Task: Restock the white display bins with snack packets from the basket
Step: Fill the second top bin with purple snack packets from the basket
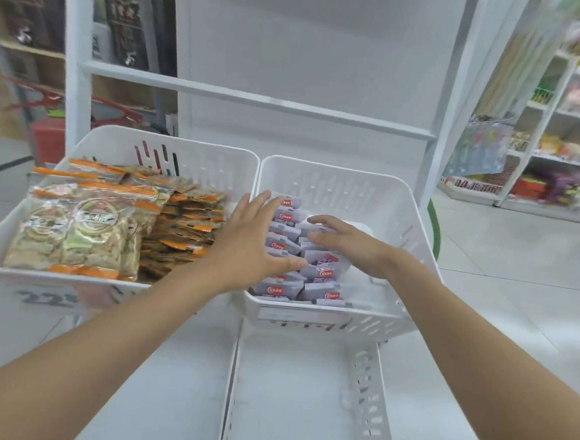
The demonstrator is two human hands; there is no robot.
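shop shelf (174, 383): left grip (252, 241) and right grip (345, 244), both spread flat, touch packets (322, 273) in bin (336, 170)

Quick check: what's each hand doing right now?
Left hand: open, fingers flat on the purple packets in the right bin.
Right hand: open, fingers resting on the same packets.

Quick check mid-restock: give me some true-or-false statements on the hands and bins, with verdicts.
1. The left hand and right hand are both over the right bin. True.
2. The left bin is empty. False: the left bin holds orange-striped packets.
3. The pale packets in the right bin bear red logos. True.
4. The right hand holds a packet high above the bins. False: its fingers lie on the pale packets.
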